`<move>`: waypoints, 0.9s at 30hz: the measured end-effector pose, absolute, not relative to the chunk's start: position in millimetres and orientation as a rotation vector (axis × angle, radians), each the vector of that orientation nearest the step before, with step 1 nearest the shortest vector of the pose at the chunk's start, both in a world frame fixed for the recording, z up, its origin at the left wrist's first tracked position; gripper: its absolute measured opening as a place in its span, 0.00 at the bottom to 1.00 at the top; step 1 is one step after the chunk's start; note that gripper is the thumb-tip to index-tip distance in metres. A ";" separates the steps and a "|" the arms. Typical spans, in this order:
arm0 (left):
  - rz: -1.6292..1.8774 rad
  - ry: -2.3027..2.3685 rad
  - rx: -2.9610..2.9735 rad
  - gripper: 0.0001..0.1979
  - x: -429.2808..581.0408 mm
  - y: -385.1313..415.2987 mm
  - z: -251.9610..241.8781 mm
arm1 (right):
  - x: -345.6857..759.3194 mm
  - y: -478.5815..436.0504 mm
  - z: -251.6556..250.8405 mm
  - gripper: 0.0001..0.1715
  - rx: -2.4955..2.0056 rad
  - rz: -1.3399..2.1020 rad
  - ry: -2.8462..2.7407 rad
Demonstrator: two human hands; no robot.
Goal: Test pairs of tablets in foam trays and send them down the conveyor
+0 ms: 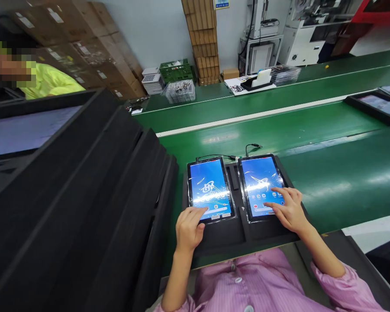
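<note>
On the long green table [331, 186], near the front edge, lies a black tray [225, 235] with two tablets [203, 174]. A black cord [253, 144] lies behind, and another tray [366, 109] sits far right.

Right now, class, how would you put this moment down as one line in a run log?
left hand: at left tablet, lit | right hand: over right tablet, lit | black tray: under both

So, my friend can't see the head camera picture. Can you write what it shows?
A person's left hand reaches over one black-rimmed rectangular tablet with a lit blue screen, the right hand over a matching tablet beside it. Both tablets lie in a black tray on a green work surface, with black trays stacked at the left.
</note>
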State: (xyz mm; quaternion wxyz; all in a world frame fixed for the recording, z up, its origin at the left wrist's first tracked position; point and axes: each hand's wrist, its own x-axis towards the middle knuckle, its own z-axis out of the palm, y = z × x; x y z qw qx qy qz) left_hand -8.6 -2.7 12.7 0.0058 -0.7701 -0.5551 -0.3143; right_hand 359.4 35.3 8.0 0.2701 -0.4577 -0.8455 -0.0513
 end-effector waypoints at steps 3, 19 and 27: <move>-0.938 -1.704 -2.485 0.39 -3.4 -1.6 15.6 | 359.6 34.9 11.4 0.21 -1.244 -0.165 -2.220; -0.992 -1.842 -2.220 0.31 -5.9 0.8 7.7 | 357.9 34.3 10.7 0.21 -1.283 -0.229 -2.063; -0.986 -2.424 -1.933 0.32 -6.7 7.2 -9.9 | 382.4 58.4 -26.2 0.29 -1.846 -0.119 -1.499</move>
